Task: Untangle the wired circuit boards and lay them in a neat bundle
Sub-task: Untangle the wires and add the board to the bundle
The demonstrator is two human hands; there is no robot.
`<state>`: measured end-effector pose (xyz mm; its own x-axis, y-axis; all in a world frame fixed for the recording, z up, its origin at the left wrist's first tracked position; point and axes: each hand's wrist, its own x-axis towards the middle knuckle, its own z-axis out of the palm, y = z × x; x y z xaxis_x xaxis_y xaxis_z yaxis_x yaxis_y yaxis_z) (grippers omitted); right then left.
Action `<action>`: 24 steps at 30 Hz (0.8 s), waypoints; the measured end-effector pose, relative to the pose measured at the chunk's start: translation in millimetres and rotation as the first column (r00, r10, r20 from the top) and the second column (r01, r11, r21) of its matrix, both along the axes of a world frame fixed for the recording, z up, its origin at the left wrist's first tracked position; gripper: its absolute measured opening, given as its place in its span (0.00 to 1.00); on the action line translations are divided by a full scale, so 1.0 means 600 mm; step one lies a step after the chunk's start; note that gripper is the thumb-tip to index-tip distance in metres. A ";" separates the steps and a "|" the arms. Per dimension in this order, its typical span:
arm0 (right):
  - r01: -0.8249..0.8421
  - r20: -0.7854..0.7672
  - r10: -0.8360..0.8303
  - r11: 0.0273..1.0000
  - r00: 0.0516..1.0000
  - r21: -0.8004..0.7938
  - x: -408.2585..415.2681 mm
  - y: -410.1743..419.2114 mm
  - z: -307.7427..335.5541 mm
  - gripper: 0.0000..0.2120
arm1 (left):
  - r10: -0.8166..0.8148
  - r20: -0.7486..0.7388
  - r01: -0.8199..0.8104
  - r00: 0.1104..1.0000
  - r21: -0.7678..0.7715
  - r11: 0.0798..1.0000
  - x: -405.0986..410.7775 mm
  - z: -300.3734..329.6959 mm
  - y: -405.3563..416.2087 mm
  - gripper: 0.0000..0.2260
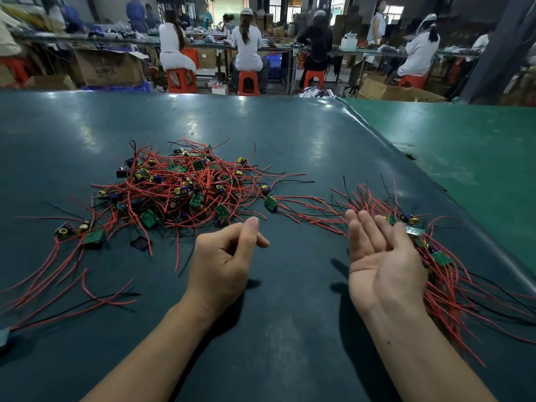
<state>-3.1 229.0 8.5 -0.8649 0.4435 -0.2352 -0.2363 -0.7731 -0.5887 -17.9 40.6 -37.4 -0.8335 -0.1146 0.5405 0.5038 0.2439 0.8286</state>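
A tangled heap of small green circuit boards with red and black wires (185,187) lies on the dark table ahead of me, left of centre. A straighter bundle of the same wired boards (435,256) lies at the right, its wires running toward me. My left hand (223,256) hovers just in front of the heap with loosely curled fingers and holds nothing. My right hand (383,256) is palm up with straight fingers, beside the left edge of the bundle, empty. A single board (270,203) lies between heap and bundle.
Loose wired boards (92,236) and long red wires (72,288) trail over the left front of the dark green table mat (290,134). A lighter green surface (478,158) adjoins at the right. Beyond the far edge, people sit on red stools at workbenches.
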 end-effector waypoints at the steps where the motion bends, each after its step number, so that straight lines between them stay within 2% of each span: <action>1: -0.035 0.003 0.035 0.998 0.999 0.047 0.001 0.000 0.001 0.16 | 0.000 0.009 0.001 1.000 -0.028 1.000 -0.002 0.000 0.000 0.18; 4: -0.191 0.088 0.171 0.926 0.981 0.327 0.001 -0.010 -0.003 0.13 | 0.019 0.013 -0.018 1.000 -0.070 0.997 -0.004 -0.001 -0.001 0.19; 7: -0.135 0.029 0.146 0.798 0.989 0.587 0.005 -0.022 -0.007 0.12 | 0.037 0.039 -0.035 0.999 -0.061 0.998 -0.006 0.002 0.000 0.20; 10: -0.040 -0.048 0.159 0.510 0.986 0.859 0.007 -0.035 -0.009 0.10 | 0.053 0.045 -0.051 0.998 -0.057 0.997 -0.007 0.006 0.001 0.20; 12: -0.088 0.035 0.212 0.246 0.977 0.965 -0.011 -0.046 -0.003 0.06 | 0.061 0.041 -0.059 0.997 -0.064 0.996 -0.006 0.006 0.002 0.20; 13: -0.133 0.116 0.234 0.058 0.965 0.989 -0.028 -0.052 0.002 0.05 | 0.064 0.044 -0.061 0.997 -0.068 0.996 -0.007 0.006 0.002 0.20; 15: -0.191 0.270 0.216 -0.327 0.938 0.925 -0.073 -0.066 0.011 0.08 | 0.071 0.048 -0.067 0.996 -0.078 0.995 -0.008 0.007 0.002 0.20; 17: -0.224 0.354 0.145 -0.545 0.924 0.808 -0.120 -0.085 0.018 0.11 | 0.076 0.043 -0.073 0.996 -0.074 0.995 -0.009 0.007 0.001 0.19; 19: -0.266 0.387 0.048 -0.648 0.921 0.714 -0.160 -0.104 0.011 0.13 | 0.083 0.040 -0.081 0.996 -0.060 0.995 -0.011 0.009 0.002 0.19; 21: -0.318 0.424 -0.019 -0.691 0.905 0.649 -0.185 -0.116 -0.005 0.16 | 0.087 0.045 -0.085 0.995 -0.051 0.995 -0.011 0.010 0.003 0.19; 24: -0.259 0.328 -0.051 -0.732 0.943 0.630 -0.194 -0.124 -0.020 0.09 | 0.095 0.044 -0.093 0.994 -0.047 0.995 -0.012 0.009 0.000 0.19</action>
<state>-119.6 154.8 -3.2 -0.9795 -0.1208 0.1611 -0.1454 0.9778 -0.1508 -25.3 40.4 -32.0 -0.8441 -0.1703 0.5085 0.4386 0.3263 0.8374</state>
